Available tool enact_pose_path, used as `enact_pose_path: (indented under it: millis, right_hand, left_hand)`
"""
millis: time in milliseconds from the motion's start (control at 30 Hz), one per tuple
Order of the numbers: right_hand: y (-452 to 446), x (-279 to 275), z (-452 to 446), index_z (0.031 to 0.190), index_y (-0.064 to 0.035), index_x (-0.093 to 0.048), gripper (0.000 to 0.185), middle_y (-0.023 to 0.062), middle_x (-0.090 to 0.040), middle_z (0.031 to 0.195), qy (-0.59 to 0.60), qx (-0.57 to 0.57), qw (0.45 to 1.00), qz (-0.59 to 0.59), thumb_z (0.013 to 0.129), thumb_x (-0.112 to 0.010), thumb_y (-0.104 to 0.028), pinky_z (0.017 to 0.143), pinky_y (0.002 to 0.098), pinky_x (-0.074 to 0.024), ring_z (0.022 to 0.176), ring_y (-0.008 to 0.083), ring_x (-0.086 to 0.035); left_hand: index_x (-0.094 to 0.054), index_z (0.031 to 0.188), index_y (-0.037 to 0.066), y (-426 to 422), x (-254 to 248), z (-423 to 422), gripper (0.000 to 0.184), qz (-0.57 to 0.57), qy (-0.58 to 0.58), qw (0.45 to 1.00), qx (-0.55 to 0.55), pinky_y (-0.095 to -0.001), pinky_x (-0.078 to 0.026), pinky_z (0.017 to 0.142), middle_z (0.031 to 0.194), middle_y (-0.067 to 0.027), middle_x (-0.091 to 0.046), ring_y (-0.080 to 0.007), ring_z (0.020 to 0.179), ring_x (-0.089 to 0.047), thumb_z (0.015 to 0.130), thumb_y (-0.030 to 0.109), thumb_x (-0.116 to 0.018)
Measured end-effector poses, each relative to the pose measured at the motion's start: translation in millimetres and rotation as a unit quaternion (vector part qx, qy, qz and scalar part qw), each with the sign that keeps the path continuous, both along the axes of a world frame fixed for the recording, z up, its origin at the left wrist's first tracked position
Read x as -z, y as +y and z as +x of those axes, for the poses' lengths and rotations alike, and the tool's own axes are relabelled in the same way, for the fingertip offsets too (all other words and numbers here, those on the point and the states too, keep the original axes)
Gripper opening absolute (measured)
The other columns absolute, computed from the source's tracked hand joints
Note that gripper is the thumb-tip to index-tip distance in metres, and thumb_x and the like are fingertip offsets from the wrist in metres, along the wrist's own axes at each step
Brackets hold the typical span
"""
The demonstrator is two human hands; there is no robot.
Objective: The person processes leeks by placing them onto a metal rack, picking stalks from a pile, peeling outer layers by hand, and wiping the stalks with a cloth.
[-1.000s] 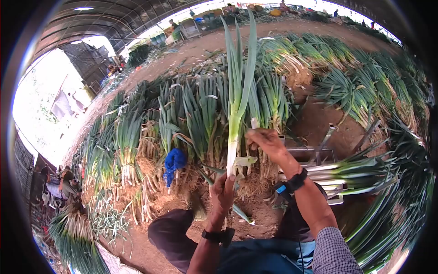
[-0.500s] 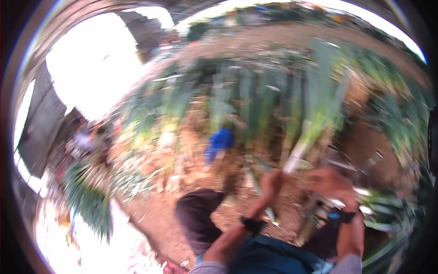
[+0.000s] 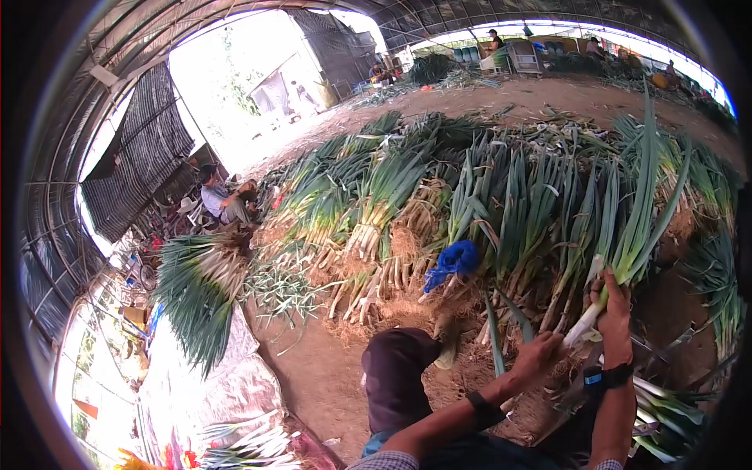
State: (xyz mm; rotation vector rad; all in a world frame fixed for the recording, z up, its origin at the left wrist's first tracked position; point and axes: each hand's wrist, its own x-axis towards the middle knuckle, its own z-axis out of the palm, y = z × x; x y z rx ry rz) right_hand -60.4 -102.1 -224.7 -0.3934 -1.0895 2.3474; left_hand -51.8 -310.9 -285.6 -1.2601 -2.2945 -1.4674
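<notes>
A single leek (image 3: 634,239) was held aslant in front of the piled leeks (image 3: 384,192), its green leaves pointed upward and its white end turned down toward the left. The lower end was gripped by the left hand (image 3: 539,354), while the stem was clasped by the right hand (image 3: 616,301) higher up, near where white gave way to green. For good handling, it was judged best that the base be steadied by the left hand and only light pressure be applied by the right, so that the tender layers would not be bruised or split. The long leaves were best kept from being snagged on those behind. A blue cloth (image 3: 454,262) was seen well apart, and loose leeks (image 3: 666,415) beside the right forearm
</notes>
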Motion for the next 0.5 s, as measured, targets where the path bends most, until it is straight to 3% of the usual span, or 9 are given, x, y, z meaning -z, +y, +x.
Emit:
enact_pose_path:
  millis: [33, 200, 300, 500]
  right_hand:
    - [2.1, -0.4, 0.1, 0.094, -0.008, -0.059, 0.03, -0.0009, -0.053, 0.065, -0.002, -0.013, 1.0, -0.019, 0.088, -0.077, -0.032, 0.047, 0.0347, -0.0438, 0.048, 0.0131, -0.05]
    - [33.6, 4.2, -3.2, 0.09, -0.0095, -0.059, 0.03, -0.0019, -0.048, 0.064, -0.055, 0.041, 0.997, 0.027, 0.086, -0.078, -0.033, 0.046, 0.0331, -0.0401, 0.048, 0.0124, -0.046]
    - [67.5, 9.1, 0.6, 0.086, -0.0102, -0.058, 0.03, -0.0023, -0.047, 0.064, -0.014, 0.064, 0.997, 0.03, 0.086, -0.078, -0.033, 0.046, 0.034, -0.039, 0.047, 0.0122, -0.044]
    - [102.6, 8.9, 10.5, 0.084, -0.0149, -0.055, 0.023, -0.0046, -0.039, 0.063, 0.096, 0.059, 0.993, -0.021, 0.092, -0.072, -0.029, 0.051, 0.0314, -0.0392, 0.051, 0.0106, -0.041]
  left_hand:
    - [-0.064, 0.11, 0.0, -1.8, 1.4, 0.6, 0.029, -0.023, 0.007, 1.0, 0.012, -0.0438, -0.05, 0.064, 0.091, -0.0155, -0.063, -0.0357, 0.077, -0.065, 0.093, 0.024, -0.067]
    - [-0.059, 0.095, 0.005, -26.0, -6.7, 1.4, 0.022, -0.115, -0.046, 0.988, 0.094, -0.0458, -0.049, 0.058, 0.07, -0.0171, -0.062, -0.0376, 0.064, -0.064, 0.097, 0.027, -0.059]
    - [-0.061, 0.094, 0.005, -44.2, 39.2, -4.9, 0.024, -0.175, -0.015, 0.983, 0.055, -0.0488, -0.047, 0.059, 0.071, -0.0194, -0.061, -0.0412, 0.067, -0.062, 0.097, 0.029, -0.059]
    - [-0.068, 0.097, 0.006, -110.0, 122.1, -23.0, 0.026, -0.367, -0.127, 0.921, 0.03, -0.0488, -0.051, 0.066, 0.079, -0.0208, -0.066, -0.0412, 0.074, -0.065, 0.093, 0.031, -0.06]
